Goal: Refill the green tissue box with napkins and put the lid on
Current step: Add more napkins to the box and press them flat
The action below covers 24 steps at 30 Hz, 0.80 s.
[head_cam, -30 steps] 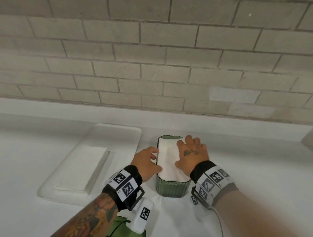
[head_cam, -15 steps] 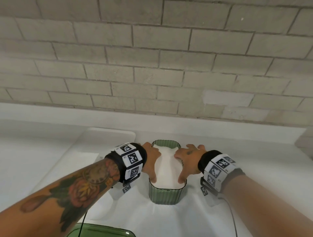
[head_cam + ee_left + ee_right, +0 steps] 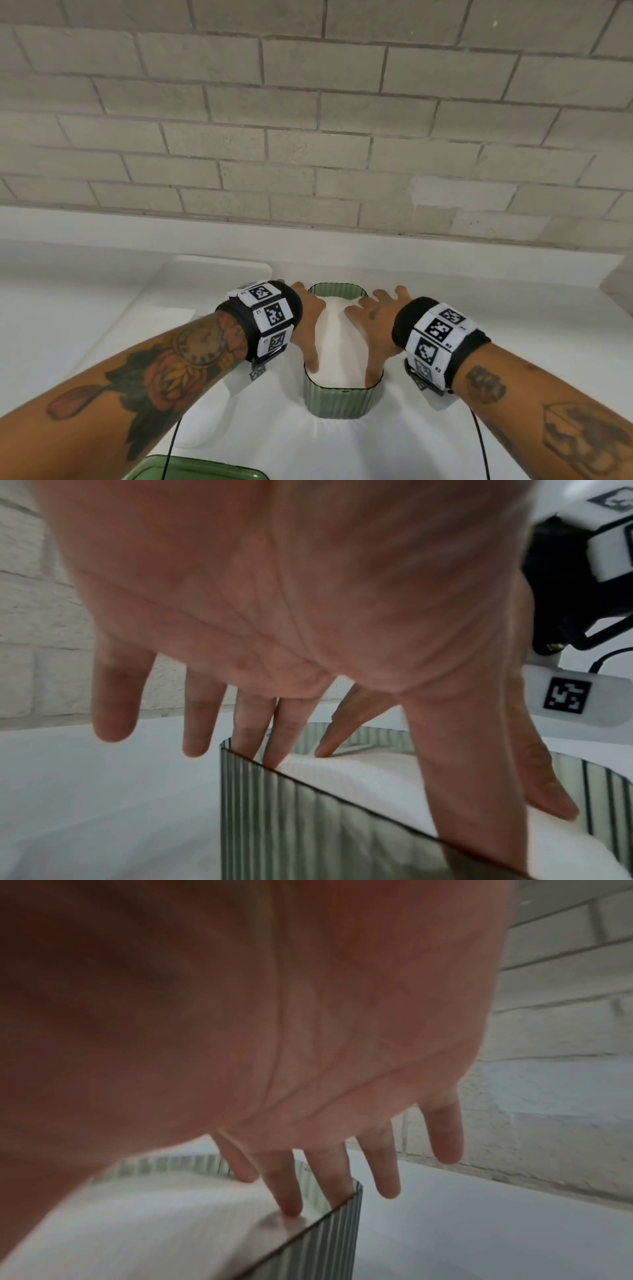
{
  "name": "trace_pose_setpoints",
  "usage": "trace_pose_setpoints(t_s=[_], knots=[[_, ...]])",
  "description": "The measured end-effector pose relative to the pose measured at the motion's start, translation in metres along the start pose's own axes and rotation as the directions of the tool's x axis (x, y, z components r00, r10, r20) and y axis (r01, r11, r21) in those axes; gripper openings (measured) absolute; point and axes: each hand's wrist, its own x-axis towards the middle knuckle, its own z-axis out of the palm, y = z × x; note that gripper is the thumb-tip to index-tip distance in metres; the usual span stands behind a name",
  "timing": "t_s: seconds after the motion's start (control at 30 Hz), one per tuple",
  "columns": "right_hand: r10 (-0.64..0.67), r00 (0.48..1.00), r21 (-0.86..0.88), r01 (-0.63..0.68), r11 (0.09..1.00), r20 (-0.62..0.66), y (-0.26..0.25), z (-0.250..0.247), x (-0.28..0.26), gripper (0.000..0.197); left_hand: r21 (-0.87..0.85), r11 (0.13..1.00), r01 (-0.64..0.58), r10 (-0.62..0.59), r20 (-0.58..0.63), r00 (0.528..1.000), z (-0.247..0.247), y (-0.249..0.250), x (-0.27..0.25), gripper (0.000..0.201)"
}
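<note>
Both spread flat, left hand [image 3: 310, 329] and right hand [image 3: 375, 329], pressing white napkins [image 3: 342, 346] down into ribbed green tissue box [image 3: 339, 401], lidless.

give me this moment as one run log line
step: pressing napkins into green tissue box | left hand: flat on stack | right hand: flat on stack | lid: off, near edge

A wall of pale grey painted brick [image 3: 308, 120] fills the upper view, with one lighter, patched area towards its right. Directly below the wall runs a white ledge [image 3: 102, 226], and below that a smooth white counter [image 3: 513, 308] under soft, even light.
</note>
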Motion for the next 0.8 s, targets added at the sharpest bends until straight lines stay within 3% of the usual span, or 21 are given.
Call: trace_pose_setpoints(t_s=[0.13, 0.27, 0.47, 0.7, 0.8], knots=[[0.006, 0.997, -0.054, -0.011, 0.999, -0.083, -0.008, 0.012, 0.015, 0.106, 0.034, 0.999, 0.036, -0.037, 0.033, 0.999, 0.001, 0.004, 0.008, 0.088], [0.003, 1.0, -0.039, -0.003, 0.999, -0.006, -0.01, 0.011, 0.022, 0.121, 0.02, 0.999, 0.03, -0.031, 0.053, 0.998, 0.004, 0.008, 0.014, 0.079], [0.006, 0.997, 0.042, -0.009, 0.999, 0.073, -0.013, 0.011, 0.024, 0.123, -0.074, 0.997, -0.01, 0.019, 0.122, 0.992, 0.007, 0.009, 0.027, 0.066], [-0.004, 0.997, 0.125, -0.006, 0.992, 0.075, -0.01, 0.008, 0.017, 0.123, -0.119, 0.993, -0.004, 0.014, 0.086, 0.996, 0.015, 0.006, 0.023, 0.078], [-0.039, 0.999, 0.288, 0.032, 0.957, 0.015, -0.001, 0.014, 0.006, 0.123, -0.184, 0.982, -0.037, 0.034, -0.024, 0.999, 0.016, -0.004, 0.014, 0.087]])
